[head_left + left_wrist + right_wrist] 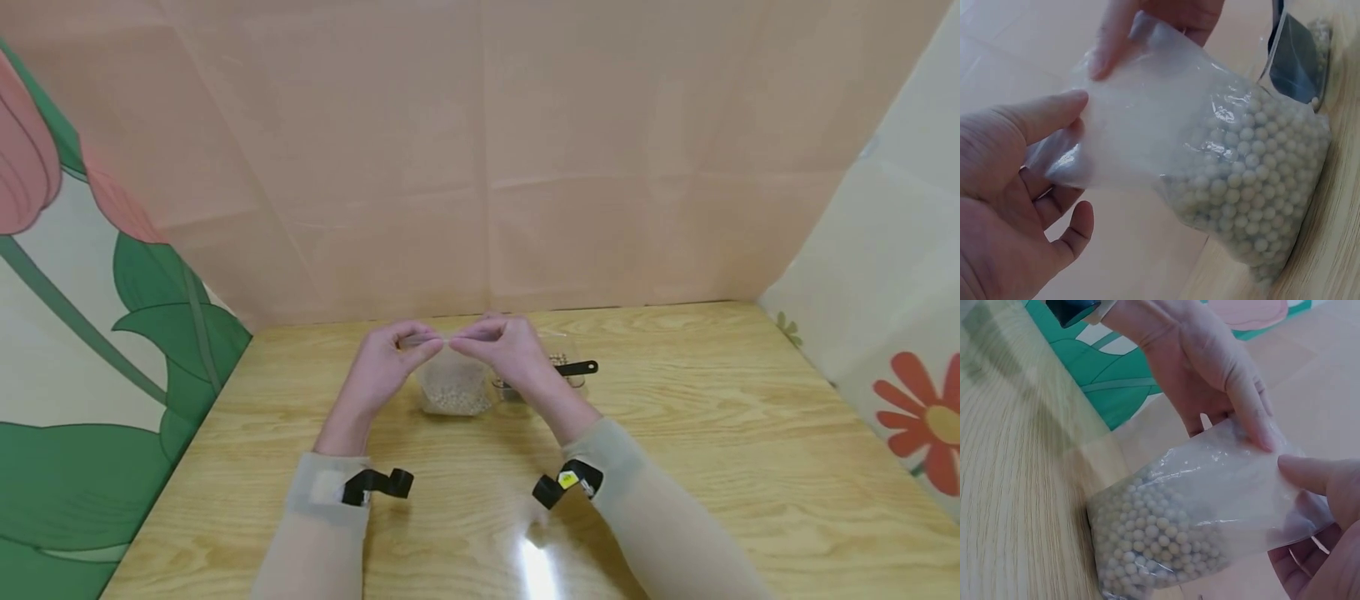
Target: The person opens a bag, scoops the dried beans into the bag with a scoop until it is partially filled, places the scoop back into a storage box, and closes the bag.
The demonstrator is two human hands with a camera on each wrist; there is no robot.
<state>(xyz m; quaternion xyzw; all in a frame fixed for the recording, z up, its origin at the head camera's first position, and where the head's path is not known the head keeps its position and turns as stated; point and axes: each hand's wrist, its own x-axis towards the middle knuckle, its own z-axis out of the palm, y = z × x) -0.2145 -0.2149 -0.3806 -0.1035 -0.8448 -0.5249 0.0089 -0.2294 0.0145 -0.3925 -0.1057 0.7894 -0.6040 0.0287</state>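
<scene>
A clear plastic bag stands upright on the table, its lower part filled with small round whitish beads. My left hand pinches the bag's top edge at the left between thumb and fingers. At the other side of the same edge, my right hand pinches the plastic, the two thumb tips close together. In the right wrist view the upper bag is flat and bare of beads between both hands.
Just right of the bag is a clear container with beads inside, partly hidden behind my right hand. A black-handled scoop lies across it. The wood table meets a pink backdrop behind.
</scene>
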